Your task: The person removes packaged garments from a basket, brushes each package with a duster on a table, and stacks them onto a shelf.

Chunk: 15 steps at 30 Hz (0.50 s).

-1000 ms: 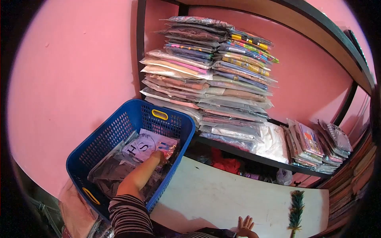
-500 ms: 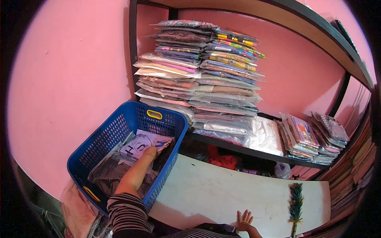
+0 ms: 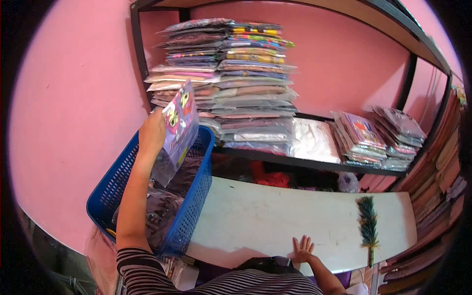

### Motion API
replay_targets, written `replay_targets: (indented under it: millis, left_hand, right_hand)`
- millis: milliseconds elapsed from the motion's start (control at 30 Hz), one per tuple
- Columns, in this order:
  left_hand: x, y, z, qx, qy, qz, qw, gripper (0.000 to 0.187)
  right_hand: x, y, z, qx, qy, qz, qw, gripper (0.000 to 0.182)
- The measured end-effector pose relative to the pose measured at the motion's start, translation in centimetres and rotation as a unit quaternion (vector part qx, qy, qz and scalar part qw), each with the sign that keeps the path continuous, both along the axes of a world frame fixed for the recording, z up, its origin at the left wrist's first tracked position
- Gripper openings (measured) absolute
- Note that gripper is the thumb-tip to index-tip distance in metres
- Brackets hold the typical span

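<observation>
My left hand (image 3: 152,132) grips a lilac folded garment in a clear plastic bag (image 3: 180,125) by its upper edge. The bag hangs tilted above the blue perforated basket (image 3: 191,219), its cartoon print showing. Inside the basket lie dark bagged garments (image 3: 164,209), partly hidden by my left forearm. My right hand (image 3: 303,249) rests on the white tabletop (image 3: 265,216), fingers spread and holding nothing.
Tall stacks of bagged garments (image 3: 255,93) fill the left of a black-framed shelf (image 3: 314,161). Shorter piles (image 3: 361,135) stand at its right. A green bristly duster (image 3: 367,221) lies on the table's right side. Folded cloths (image 3: 437,196) line the far right.
My left hand has lifted the lilac bagged garment up out of the basket, uncovering darker bags. My right hand has settled on the tabletop, still spread. The view has shifted slightly.
</observation>
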<state>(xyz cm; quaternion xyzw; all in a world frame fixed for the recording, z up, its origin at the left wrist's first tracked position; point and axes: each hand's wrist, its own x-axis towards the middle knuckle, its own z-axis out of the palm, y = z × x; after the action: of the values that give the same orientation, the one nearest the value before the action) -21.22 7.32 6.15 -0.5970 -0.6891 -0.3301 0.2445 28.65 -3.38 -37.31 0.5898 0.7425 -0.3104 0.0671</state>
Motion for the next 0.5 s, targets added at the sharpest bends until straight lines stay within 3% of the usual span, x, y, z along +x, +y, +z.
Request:
replay_targets:
  millis: [133, 200, 233, 267, 333, 400, 433, 500]
  left_hand:
    - [8.9, -3.6, 2.9, 0.083, -0.003, -0.144, 0.986, 0.014]
    - [12.4, -4.8, 3.1, 0.081, -0.024, -0.177, 0.981, 0.016]
    - [14.0, -5.4, 3.2, 0.092, 0.018, -0.207, 0.974, 0.015]
    - [15.7, -5.9, 3.2, 0.104, 0.059, -0.237, 0.964, 0.015]
    - [19.4, -6.7, 2.3, 0.111, 0.119, -0.331, 0.929, 0.011]
    - [23.0, -6.8, -1.1, 0.111, 0.144, -0.407, 0.895, 0.007]
    - [25.1, -6.9, -2.7, 0.111, 0.138, -0.476, 0.861, 0.007]
    - [28.4, -7.1, -7.4, 0.062, 0.166, -0.549, 0.817, 0.010]
  right_hand:
    - [-0.4, -0.1, 0.6, 0.013, -0.024, 0.004, 1.000, 0.113]
    - [-1.0, 0.5, 3.1, -0.039, -0.027, -0.020, 0.999, 0.114]
    - [-1.0, 1.2, 3.7, -0.052, 0.038, -0.065, 0.996, 0.112]
    - [-0.1, 1.9, 3.1, -0.021, 0.202, -0.069, 0.977, 0.102]
    - [-1.2, 1.0, 11.9, -0.093, 0.484, -0.162, 0.855, 0.095]
    - [0.5, 1.4, 16.1, -0.294, 0.724, -0.177, 0.598, 0.087]
    - [1.6, 1.2, 17.9, -0.288, 0.726, -0.184, 0.596, 0.087]
    - [3.8, 0.7, 20.2, -0.345, 0.849, -0.066, 0.395, 0.076]
